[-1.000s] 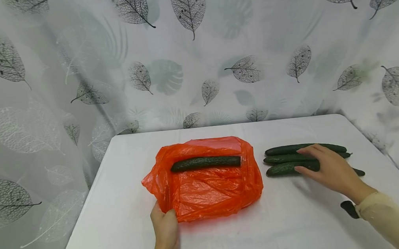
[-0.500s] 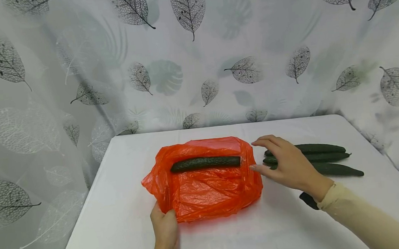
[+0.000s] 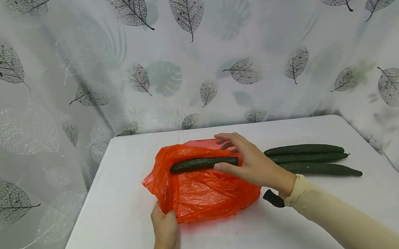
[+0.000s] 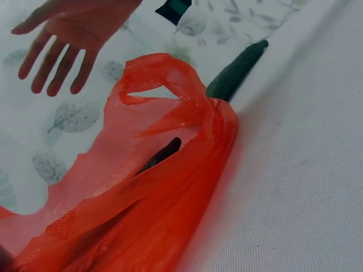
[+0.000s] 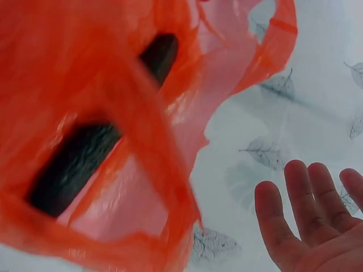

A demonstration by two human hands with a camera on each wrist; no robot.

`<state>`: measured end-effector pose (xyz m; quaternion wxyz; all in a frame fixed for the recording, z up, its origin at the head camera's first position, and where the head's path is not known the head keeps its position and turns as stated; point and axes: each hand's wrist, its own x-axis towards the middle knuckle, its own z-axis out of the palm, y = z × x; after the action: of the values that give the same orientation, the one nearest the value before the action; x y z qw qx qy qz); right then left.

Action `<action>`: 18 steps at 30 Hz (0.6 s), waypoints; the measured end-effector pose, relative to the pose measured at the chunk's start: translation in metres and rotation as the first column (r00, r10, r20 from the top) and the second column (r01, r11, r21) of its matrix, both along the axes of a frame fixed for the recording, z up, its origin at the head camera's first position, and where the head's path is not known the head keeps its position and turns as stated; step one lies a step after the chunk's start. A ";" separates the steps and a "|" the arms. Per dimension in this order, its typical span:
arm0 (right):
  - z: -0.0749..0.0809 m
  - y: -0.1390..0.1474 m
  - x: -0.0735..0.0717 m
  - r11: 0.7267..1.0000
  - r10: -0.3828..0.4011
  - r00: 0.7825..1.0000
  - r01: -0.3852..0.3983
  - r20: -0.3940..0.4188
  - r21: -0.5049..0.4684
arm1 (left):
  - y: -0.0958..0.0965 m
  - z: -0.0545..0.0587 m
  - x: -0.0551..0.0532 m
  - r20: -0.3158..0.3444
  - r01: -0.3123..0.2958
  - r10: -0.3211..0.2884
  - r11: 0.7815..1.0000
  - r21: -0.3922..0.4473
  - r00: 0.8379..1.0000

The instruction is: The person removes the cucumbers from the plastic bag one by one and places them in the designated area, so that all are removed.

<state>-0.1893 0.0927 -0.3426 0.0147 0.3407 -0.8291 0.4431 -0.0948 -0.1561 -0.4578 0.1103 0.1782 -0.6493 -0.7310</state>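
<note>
A red plastic bag (image 3: pixel 205 191) lies spread on the table with its mouth open, and one dark green cucumber (image 3: pixel 192 164) shows inside near its far side. My left hand (image 3: pixel 165 228) grips the bag's near left edge, thumb on top. Over the bag's right side is my right hand (image 3: pixel 254 165), its fingers spread and nothing held. In the right wrist view those straight fingers (image 5: pixel 272 215) appear beside the bag (image 5: pixel 153 198). The left wrist view catches the right hand (image 4: pixel 79 34) above the bag, palm visible.
Three more cucumbers (image 3: pixel 321 168) lie side by side on the white table (image 3: pixel 97 212), right of the bag and partly behind the right forearm. A leaf-patterned curtain (image 3: pixel 180 63) hangs at the back and sides. A black band (image 3: pixel 273 198) hangs at the right wrist.
My right hand has moved left from above the cucumbers to over the bag, holding nothing throughout. The left hand keeps its grip on the bag, and the cucumbers stay put.
</note>
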 end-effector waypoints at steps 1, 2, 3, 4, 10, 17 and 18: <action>0.000 -0.004 -0.001 1.000 0.004 1.000 -0.004 0.021 -0.020 | 0.000 0.000 0.000 -0.002 0.005 -0.005 1.000 0.004 1.000; 0.000 -0.007 -0.002 0.999 0.004 0.999 -0.002 0.044 -0.034 | 0.000 0.000 0.000 -0.001 0.009 -0.009 1.000 0.004 1.000; -0.001 -0.010 -0.003 0.999 -0.001 0.998 0.004 0.069 -0.048 | 0.000 0.000 0.000 -0.001 0.013 -0.013 1.000 0.006 1.000; -0.002 -0.014 -0.004 0.998 -0.010 0.996 0.015 0.094 -0.058 | 0.000 0.000 0.000 0.001 0.014 -0.014 1.000 0.004 1.000; -0.014 -0.027 -0.012 0.992 -0.064 0.975 0.085 0.211 -0.090 | -0.001 -0.001 -0.001 -0.001 0.013 -0.013 1.000 -0.009 1.000; -0.037 -0.035 -0.017 0.996 -0.071 0.963 0.083 0.259 -0.039 | 0.000 -0.002 -0.002 0.006 0.017 -0.017 1.000 -0.018 1.000; -0.040 -0.037 -0.018 0.996 -0.074 0.963 0.083 0.259 -0.025 | 0.000 -0.002 -0.002 0.004 0.017 -0.017 1.000 -0.018 1.000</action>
<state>-0.2072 0.0561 -0.3825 -0.0697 0.2465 -0.8289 0.4973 -0.0967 -0.1562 -0.4594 0.1045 0.1728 -0.6577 -0.7257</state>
